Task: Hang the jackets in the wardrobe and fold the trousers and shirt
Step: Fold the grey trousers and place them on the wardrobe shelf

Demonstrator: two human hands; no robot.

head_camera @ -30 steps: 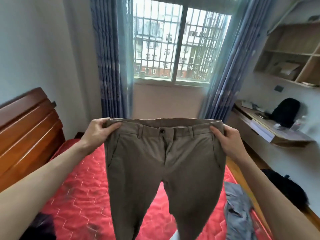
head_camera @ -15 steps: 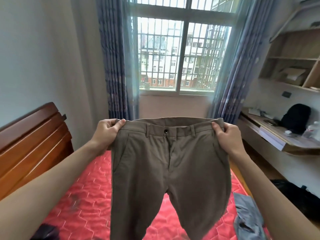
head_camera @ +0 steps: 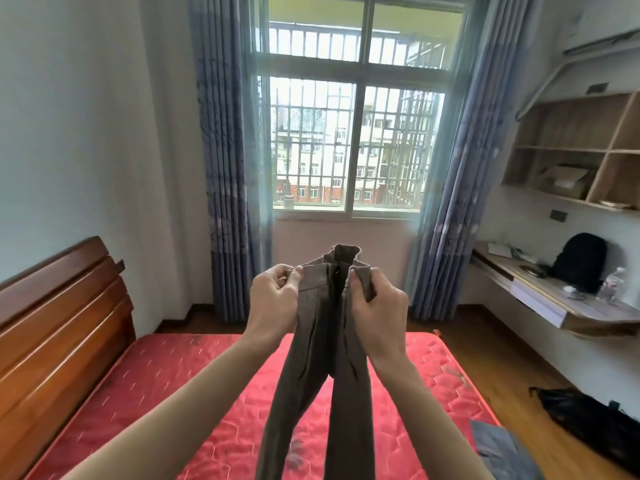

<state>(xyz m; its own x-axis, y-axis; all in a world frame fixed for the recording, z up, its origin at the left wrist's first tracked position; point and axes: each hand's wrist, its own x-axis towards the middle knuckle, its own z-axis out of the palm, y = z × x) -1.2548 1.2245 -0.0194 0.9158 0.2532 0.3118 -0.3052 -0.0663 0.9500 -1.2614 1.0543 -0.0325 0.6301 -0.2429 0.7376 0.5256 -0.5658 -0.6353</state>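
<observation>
I hold brown trousers (head_camera: 322, 368) up in the air over the red mattress (head_camera: 166, 382). The waistband is bunched together between my hands, and the two legs hang down side by side out of the bottom of the view. My left hand (head_camera: 273, 299) grips the left end of the waistband. My right hand (head_camera: 377, 306) grips the right end, close beside the left. A grey-blue garment (head_camera: 502, 452) lies at the mattress's near right corner.
A wooden headboard (head_camera: 59, 323) stands at the left. A window with blue curtains (head_camera: 225, 168) faces me. On the right are a wall desk (head_camera: 554, 299) with a black backpack (head_camera: 581, 261), open shelves (head_camera: 571, 150) above, and a dark bag (head_camera: 595, 417) on the floor.
My hands have come together, folding the spread waistband in half so the legs hang side by side. The view has tilted upward.
</observation>
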